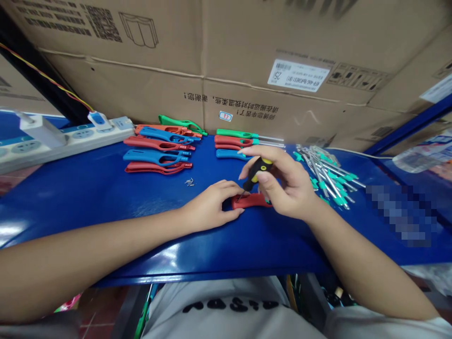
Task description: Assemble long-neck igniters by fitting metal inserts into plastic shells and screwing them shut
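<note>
Head view: lettering [243,305] on the shirt [226,325] is warped, hard to read. On the bench [169,249], the left hand [209,205] pinches a red handle [252,201] lying left to right, its right end hidden by the right hand [287,183], which grips a screwdriver [260,168], tip at the handle's left end. Behind, a carton's [141,80] upside-down label [298,75] shows "25".

Wearing a pale grey shirt [226,325] with thick, rounded black lettering [243,306] across the front. Showing short, pale sleeves [384,322], leaving both forearms [95,252] bare.
</note>
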Available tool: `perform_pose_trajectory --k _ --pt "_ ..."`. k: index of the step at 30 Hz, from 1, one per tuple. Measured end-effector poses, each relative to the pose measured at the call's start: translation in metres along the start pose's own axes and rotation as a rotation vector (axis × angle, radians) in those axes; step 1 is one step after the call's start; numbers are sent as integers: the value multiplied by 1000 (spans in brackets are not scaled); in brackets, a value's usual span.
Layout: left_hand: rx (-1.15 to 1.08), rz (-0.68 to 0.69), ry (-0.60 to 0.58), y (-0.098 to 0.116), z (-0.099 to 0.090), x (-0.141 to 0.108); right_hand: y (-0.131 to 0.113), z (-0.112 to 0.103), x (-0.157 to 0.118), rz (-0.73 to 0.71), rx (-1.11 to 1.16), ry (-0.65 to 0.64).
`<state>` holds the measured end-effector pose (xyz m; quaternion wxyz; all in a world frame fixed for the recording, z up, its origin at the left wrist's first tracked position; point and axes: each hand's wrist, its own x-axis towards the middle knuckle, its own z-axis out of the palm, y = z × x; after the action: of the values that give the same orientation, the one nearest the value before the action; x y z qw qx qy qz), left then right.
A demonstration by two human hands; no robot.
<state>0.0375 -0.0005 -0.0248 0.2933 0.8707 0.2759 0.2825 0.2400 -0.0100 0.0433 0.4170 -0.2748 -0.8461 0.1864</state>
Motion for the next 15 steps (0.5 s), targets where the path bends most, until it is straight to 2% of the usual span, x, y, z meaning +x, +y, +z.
perform_pose_trajectory --k 2,4,9,13,15 --pt "4 -9 -4 -1 0 -1 2 1 1 -124 -198 115" --pt "2 -12 -1 -2 0 -1 4 1 1 -197 -308 171" --pt "39 51 10 -2 2 8 5 3 -2 -80 -162 114" --pt "89 80 -68 -6 5 24 5 5 -6 -106 -247 181" --pt "86 29 -94 -8 6 28 5 5 -8 -80 -283 197"
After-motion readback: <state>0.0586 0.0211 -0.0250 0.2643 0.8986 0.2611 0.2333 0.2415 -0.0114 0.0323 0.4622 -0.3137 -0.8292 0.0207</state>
